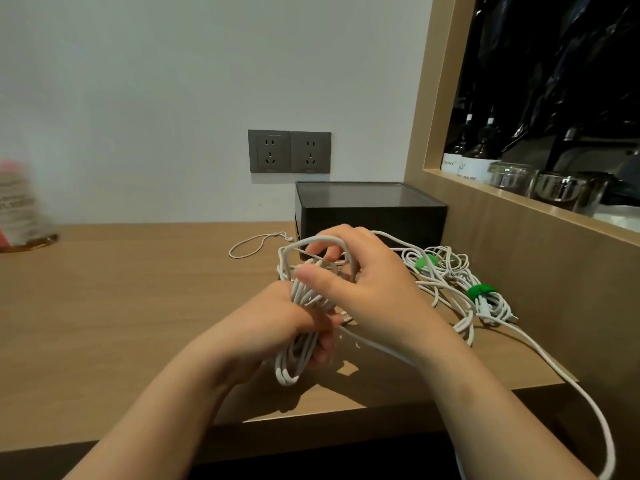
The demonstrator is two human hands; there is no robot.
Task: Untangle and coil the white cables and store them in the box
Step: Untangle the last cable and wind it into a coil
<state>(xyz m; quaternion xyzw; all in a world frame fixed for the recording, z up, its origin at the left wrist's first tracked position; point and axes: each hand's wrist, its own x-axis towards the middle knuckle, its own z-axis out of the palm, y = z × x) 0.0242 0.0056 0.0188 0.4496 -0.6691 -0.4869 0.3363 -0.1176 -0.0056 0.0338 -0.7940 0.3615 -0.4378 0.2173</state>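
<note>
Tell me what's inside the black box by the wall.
Contents hidden: the black box shows only a flat grey top, seemingly a lid. No cable visibly enters it; loose white cables lie beside it; the left hand grips a coil.

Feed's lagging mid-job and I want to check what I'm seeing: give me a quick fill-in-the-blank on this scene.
1. The left hand and the right hand hold a ____ cable coil.
2. The ties on the cable pile are ____.
3. The sockets on the wall behind the box number ____.

Missing words: white; green; two.
</note>
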